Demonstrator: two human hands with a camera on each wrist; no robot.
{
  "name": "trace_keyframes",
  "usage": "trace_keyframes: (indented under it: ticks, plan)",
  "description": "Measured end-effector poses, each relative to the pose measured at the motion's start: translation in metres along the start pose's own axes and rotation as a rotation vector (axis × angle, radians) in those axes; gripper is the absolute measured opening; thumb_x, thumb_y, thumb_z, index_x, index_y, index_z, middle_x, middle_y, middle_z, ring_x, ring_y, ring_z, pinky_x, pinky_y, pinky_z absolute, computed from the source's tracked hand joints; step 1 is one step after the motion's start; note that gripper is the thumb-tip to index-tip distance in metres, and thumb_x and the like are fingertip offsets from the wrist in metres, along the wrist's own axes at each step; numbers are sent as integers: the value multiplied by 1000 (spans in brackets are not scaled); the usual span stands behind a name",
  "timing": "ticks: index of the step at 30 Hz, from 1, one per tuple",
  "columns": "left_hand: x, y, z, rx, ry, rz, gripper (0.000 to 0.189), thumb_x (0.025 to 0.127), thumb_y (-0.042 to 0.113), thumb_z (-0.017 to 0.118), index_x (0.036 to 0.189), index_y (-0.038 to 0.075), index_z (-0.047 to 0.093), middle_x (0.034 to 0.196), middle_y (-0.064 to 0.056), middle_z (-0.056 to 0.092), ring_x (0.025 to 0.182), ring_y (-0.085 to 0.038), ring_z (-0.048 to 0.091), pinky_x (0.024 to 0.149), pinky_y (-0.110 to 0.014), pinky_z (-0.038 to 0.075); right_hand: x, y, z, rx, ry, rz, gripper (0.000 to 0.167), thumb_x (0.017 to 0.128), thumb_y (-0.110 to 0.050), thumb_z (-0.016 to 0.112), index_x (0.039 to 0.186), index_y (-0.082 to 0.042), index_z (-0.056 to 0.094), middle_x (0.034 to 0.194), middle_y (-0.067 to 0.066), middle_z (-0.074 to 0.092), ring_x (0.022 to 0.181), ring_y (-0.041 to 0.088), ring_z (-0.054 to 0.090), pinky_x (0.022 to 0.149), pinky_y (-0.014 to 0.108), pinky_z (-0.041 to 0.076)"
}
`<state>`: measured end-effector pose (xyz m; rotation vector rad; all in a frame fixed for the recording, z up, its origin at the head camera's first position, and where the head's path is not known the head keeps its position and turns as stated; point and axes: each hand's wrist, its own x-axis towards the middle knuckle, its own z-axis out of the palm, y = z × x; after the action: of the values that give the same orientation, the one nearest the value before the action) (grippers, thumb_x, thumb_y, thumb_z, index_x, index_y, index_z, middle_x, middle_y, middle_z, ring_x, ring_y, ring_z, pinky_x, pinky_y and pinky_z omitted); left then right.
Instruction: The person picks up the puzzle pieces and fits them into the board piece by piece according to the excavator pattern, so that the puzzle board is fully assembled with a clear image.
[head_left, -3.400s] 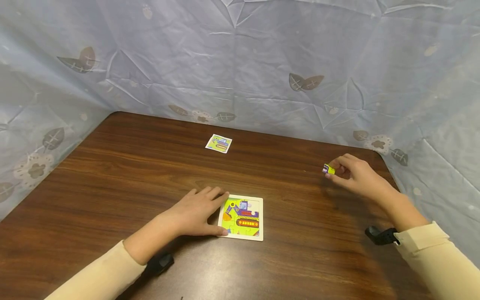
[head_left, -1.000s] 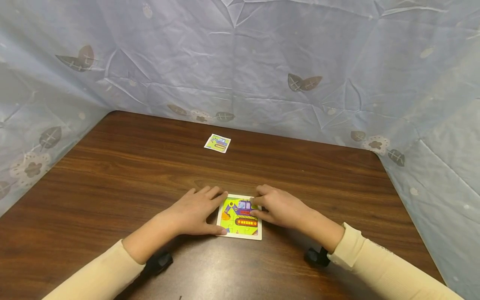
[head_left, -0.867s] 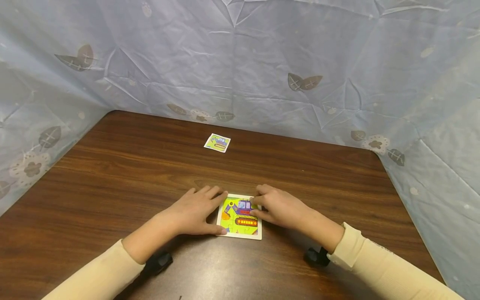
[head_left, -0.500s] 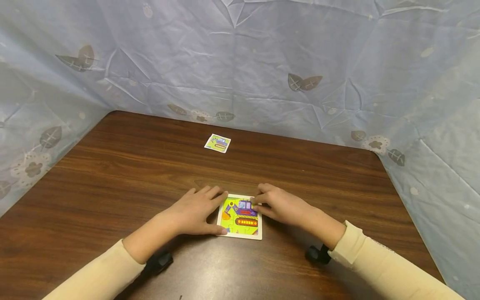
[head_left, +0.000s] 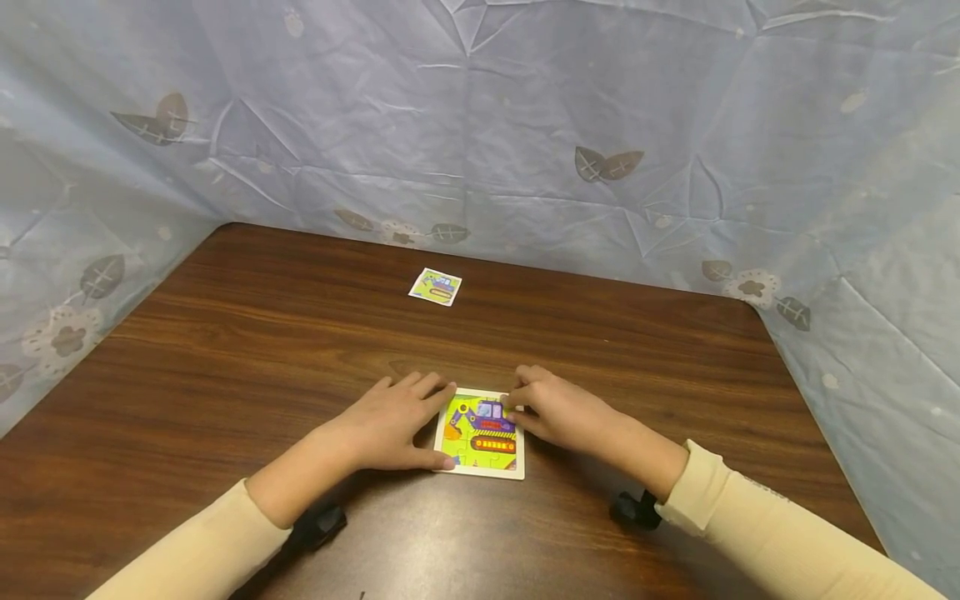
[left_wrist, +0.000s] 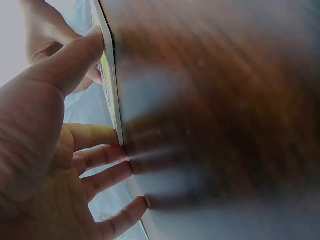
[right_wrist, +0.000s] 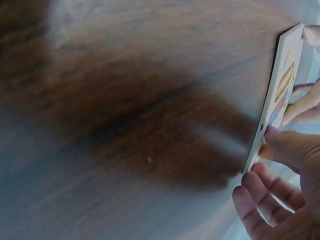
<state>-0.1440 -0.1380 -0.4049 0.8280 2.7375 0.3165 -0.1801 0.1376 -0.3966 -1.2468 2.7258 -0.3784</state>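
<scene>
A square jigsaw puzzle (head_left: 483,461) in a white frame lies near the middle of the table, picturing a purple excavator on yellow-green. My left hand (head_left: 390,425) rests at its left side, fingers spread, the thumb on the lower edge and the index fingertip at the upper left corner. In the left wrist view the other fingertips touch the tabletop. My right hand (head_left: 562,408) is at the puzzle's upper right, thumb and index finger pinching the corner puzzle piece, which they largely hide. From the right wrist, that thumb (right_wrist: 285,142) lies on the puzzle's face.
A small card (head_left: 436,287) with the same excavator picture lies farther back on the brown wooden table (head_left: 300,333). A pale grey-blue curtain (head_left: 465,125) with leaf prints surrounds the back and sides.
My right hand has come left from the table's right side, bringing the piece to the puzzle's upper right corner. Lately its thumb has shifted slightly up and right. The left hand stays put.
</scene>
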Motion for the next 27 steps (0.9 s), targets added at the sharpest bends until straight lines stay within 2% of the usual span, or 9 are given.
trace_keyframes:
  ticks: [3,5,10,13,19,27]
  plan:
    - [0,0,0,4,-1,3,99,89,70,70,162,11,39,166,-13,41,154,-45,38,119,-73,33,-2,-1,-1,-17,-2,15,19,98,-19,75,113,-8,80,103,3,63,89,11,52,74,23,50]
    - [0,1,0,11,2,8,99,88,70,70,162,11,40,164,-13,43,153,-43,39,118,-73,34,-4,-2,-2,-22,-17,28,27,98,-27,75,117,-9,79,105,3,64,90,12,52,75,25,50]
    - [1,2,-1,39,13,23,99,88,70,71,161,9,42,160,-12,47,150,-42,43,117,-71,37,-12,-6,-6,-34,-101,83,66,91,-57,77,137,-10,69,129,7,64,109,16,59,88,34,58]
    - [1,2,-2,55,13,28,99,89,70,70,161,9,42,160,-13,47,150,-42,44,117,-70,38,-17,-10,-7,-31,-155,108,85,86,-65,77,149,-11,59,146,10,56,127,21,57,99,41,59]
    - [4,3,-3,66,3,38,101,89,71,69,162,9,40,164,-14,43,152,-39,41,118,-70,36,-24,-14,-7,-39,-196,133,100,83,-66,79,157,-6,47,157,14,47,141,28,50,107,46,56]
    - [20,10,-4,83,-2,87,111,82,77,72,162,8,39,163,-13,43,151,-33,41,119,-65,39,-35,-6,-6,8,-193,212,103,84,-62,80,158,-2,43,162,17,42,148,33,45,114,50,50]
